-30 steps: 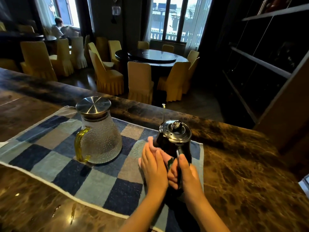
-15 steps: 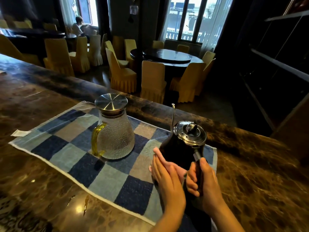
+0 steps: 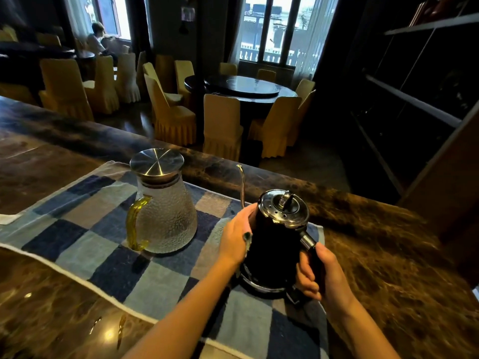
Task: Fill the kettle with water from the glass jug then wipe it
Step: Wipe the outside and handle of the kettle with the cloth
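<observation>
between your two hands, the black kettle point(image 3: 274, 244) stands on the checked towel point(image 3: 85, 244), steel lid point(image 3: 283, 209) on. your right hand point(image 3: 321, 275) is wrapped tight around its handle point(image 3: 308, 242), on the side nearest you. your left hand point(image 3: 237, 234) cups the opposite flank, fingers curved round the body, with a scrap of cloth point(image 3: 246, 239) showing under the palm. just past your left fingertips the thin spout point(image 3: 242, 187) rises. further left of that hand the glass jug point(image 3: 168, 218) stands upright and lidded, apart from the kettle.

Restaurant dining rm, round table point(image 3: 241, 86), covered chairs point(image 3: 222, 120)
</observation>
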Motion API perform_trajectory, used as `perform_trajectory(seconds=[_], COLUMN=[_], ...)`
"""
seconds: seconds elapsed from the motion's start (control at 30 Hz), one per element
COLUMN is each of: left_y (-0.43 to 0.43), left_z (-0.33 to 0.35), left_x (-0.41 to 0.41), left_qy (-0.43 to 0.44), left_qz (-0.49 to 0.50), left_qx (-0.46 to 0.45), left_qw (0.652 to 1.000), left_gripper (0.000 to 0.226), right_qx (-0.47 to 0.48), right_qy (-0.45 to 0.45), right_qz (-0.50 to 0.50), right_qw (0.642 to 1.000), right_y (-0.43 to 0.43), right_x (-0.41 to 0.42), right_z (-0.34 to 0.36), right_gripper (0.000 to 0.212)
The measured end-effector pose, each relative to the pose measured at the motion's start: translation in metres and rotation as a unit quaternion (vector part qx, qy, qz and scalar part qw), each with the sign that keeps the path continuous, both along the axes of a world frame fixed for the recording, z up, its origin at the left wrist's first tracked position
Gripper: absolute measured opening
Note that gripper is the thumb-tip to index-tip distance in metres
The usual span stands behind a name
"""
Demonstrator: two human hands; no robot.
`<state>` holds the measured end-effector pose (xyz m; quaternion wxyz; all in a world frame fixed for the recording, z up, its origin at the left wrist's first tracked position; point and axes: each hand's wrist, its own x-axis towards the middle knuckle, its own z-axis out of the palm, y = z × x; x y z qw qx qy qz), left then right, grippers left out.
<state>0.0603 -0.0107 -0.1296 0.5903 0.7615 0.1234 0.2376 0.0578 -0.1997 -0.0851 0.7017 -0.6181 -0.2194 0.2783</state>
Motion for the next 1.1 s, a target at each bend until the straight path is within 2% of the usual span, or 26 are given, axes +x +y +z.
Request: perform_trajectory(seconds=[0.13, 0.17, 0.27, 0.4, 0.53, 0.63, 0.7, 0.77, 0.83, 0.93, 1.03, 1.1], left_y=[-0.035, -0.046, -0.077, -0.073, -0.02, 0.0, -0.007, -0.03, -0.062, -0.1, -0.086, -0.056], left_z=[-0.032, -0.034, -0.023, 0.016, 0.029, 0.015, 0.0, -0.019, -0.026, -0.017, 0.012, 0.035], left_x=[-0.032, -0.04, -0.051, -0.031, 0.006, 0.006, -0.008, -0.024, -0.044, -0.06, -0.043, -0.021], left_qy=[-0.029, -0.04, -0.037, -0.076, -0.003, 0.034, 0.012, 0.018, 0.02, -0.028, -0.1, -0.127], left_qz=[0.114, 0.14, 0.159, 0.153, 0.073, 0.037, 0.047, 0.121, 0.175, 0.148, 0.112, 0.071], left_qx=[-0.128, -0.123, -0.013, 0.025, -0.087, -0.1, -0.165, -0.202, -0.116, -0.012, 0.042, 0.028], left_qw=[0.985, 0.982, 0.987, 0.985, 0.994, 0.994, 0.985, 0.972, 0.978, 0.989, 0.988, 0.989], left_gripper=[0.038, 0.041, 0.05, 0.052, 0.047, 0.034, 0.037, 0.037, 0.043, 0.055, 0.055, 0.049], right_qx=[-0.009, -0.014, -0.025, -0.033, -0.027, -0.031, -0.024, -0.025, -0.028, -0.025, -0.016, -0.01], right_qy=[-0.002, -0.002, 0.002, 0.007, -0.009, -0.018, -0.019, -0.022, -0.019, -0.001, 0.009, 0.007], right_qz=[-0.005, -0.007, -0.016, -0.016, -0.011, -0.009, -0.012, -0.016, -0.019, -0.025, -0.017, -0.01], right_qw=[1.0, 1.0, 1.0, 0.999, 1.0, 0.999, 0.999, 0.999, 0.999, 0.999, 1.0, 1.0], right_y=[0.0, 0.0, -0.001, -0.001, 0.002, 0.003, 0.003, 0.003, 0.003, 0.002, 0.001, 0.002], right_x=[-0.002, -0.002, -0.002, 0.0, -0.001, -0.002, -0.002, -0.002, -0.001, 0.002, 0.003, 0.002], right_z=[0.0, 0.0, 0.0, 0.0, 0.0, -0.001, 0.0, -0.001, -0.002, -0.005, -0.004, -0.004], right_gripper=[0.069, 0.069, 0.067, 0.057, 0.068, 0.069, 0.069, 0.066, 0.059, 0.055, 0.056, 0.061])
